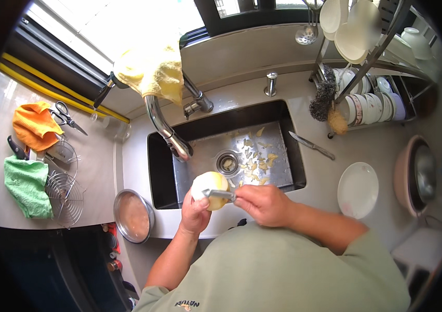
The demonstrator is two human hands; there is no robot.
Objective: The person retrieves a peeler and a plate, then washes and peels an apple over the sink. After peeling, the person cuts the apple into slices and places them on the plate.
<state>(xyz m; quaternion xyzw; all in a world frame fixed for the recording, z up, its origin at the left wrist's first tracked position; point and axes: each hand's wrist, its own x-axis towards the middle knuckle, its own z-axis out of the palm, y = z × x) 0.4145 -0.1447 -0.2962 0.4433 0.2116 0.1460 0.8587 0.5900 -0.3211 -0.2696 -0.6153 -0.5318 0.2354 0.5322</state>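
Observation:
Over the near edge of the sink, my left hand (195, 215) is closed around a large, pale, mostly peeled potato (215, 182). My right hand (266, 205) grips the handle of a grey peeler (220, 194), and its head lies against the potato's near side. Below them is the steel sink (200, 167), with yellowish peelings (256, 162) scattered on its bottom and around the drain (227, 163).
A curved faucet (165, 127) with a yellow cloth hangs over the sink's left side. At the right lie a knife (312, 145) and a white plate (358, 190). A metal bowl of pinkish contents (133, 216) stands left. Behind the plate is a dish rack (371, 106).

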